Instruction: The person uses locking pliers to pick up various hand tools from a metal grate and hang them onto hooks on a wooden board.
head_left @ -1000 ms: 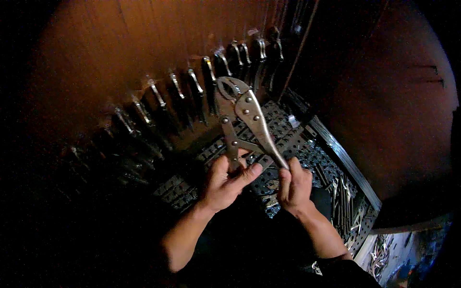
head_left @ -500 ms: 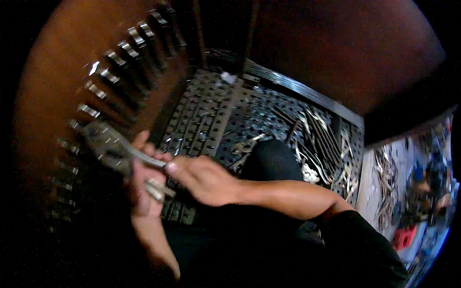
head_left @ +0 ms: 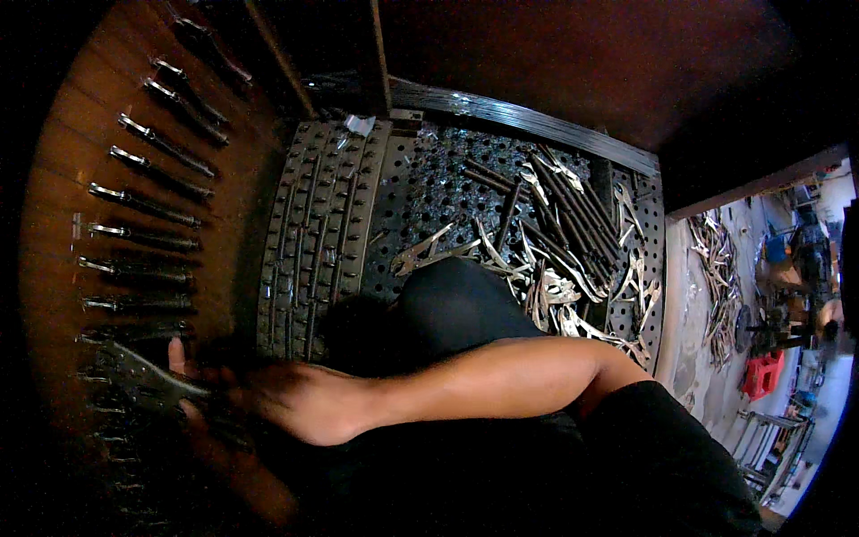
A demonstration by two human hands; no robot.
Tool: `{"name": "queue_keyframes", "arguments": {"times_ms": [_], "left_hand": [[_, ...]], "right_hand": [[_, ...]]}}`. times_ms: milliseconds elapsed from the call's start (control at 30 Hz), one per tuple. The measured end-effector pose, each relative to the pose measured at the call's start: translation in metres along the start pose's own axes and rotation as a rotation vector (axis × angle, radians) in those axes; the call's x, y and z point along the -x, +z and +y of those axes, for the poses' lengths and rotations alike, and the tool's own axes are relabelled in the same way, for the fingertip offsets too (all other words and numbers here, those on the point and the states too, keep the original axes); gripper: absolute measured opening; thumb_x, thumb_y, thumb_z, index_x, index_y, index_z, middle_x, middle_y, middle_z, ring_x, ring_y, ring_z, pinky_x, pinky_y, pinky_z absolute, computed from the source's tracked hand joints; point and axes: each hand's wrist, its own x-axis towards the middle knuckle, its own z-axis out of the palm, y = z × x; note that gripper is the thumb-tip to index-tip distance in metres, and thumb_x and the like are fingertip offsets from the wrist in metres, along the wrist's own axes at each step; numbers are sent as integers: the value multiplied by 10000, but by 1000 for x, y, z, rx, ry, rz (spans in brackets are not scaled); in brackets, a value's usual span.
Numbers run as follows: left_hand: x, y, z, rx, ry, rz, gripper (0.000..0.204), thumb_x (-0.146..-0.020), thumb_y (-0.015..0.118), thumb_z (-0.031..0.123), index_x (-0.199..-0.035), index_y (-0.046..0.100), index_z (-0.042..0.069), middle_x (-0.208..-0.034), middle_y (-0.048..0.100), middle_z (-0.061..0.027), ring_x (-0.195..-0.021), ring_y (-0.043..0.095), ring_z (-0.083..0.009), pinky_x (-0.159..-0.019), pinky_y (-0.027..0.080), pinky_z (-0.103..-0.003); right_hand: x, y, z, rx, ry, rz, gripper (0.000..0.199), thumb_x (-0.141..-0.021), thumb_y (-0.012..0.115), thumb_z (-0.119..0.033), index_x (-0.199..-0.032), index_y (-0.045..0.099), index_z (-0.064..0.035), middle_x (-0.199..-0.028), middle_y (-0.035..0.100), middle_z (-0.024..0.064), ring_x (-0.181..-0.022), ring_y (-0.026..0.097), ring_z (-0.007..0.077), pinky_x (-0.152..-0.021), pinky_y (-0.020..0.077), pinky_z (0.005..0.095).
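At the lower left, my left hand (head_left: 190, 358) grips a dark metal tool (head_left: 143, 376) with a bright curved handle, shaped roughly like pliers. Deep shadow covers most of this hand; a raised finger and a second fingertip show. My right hand (head_left: 309, 404) reaches across my body to the handle's end, its fingers closed there and partly lost in the dark. The tool lies close beside the lower pieces of a column of pliers-like tools (head_left: 143, 234) along the brown wall. Where its far end finishes is hard to make out.
My raised knee (head_left: 461, 300) stands before a perforated metal floor (head_left: 420, 192) scattered with loose pliers (head_left: 555, 291) and dark rods (head_left: 573, 210). A ridged, studded panel (head_left: 313, 206) lies left of it. Beyond the opening at right are more metal parts (head_left: 713, 277) and a red crate (head_left: 762, 374).
Both hands have moved down and left with the tool, closer to the lower part of the wall column. My view has turned, and the left hand has gone into shadow.
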Motion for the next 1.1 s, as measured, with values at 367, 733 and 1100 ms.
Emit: {"name": "queue_keyframes", "arguments": {"times_ms": [367,733,1100], "left_hand": [[-4,-5,-35,-155,-312,63,740,-954,696,365,-1513,358,16,-1068,660,-83,-954,667,-220,-863,573,-380],[-36,-20,-95,-277,-690,49,565,-991,673,238,-1447,433,7,-1009,706,-116,-934,717,-254,-845,609,-422],[-40,-13,-106,-415,-799,-75,650,-977,633,351,-1465,408,-14,-1113,658,-163,-1016,682,-259,-917,562,-430]], "right_hand": [[145,-261,159,48,995,602,266,-1031,598,-262,-1108,641,-10,-902,619,4,-837,563,103,-815,470,266],[237,-94,303,317,1605,140,857,-937,660,-522,-1561,247,-105,-1359,597,260,-1115,664,419,-936,535,437],[191,-95,363,626,1479,-610,684,-879,656,-530,-1434,518,-156,-1185,721,133,-1088,699,326,-915,534,442]]}}
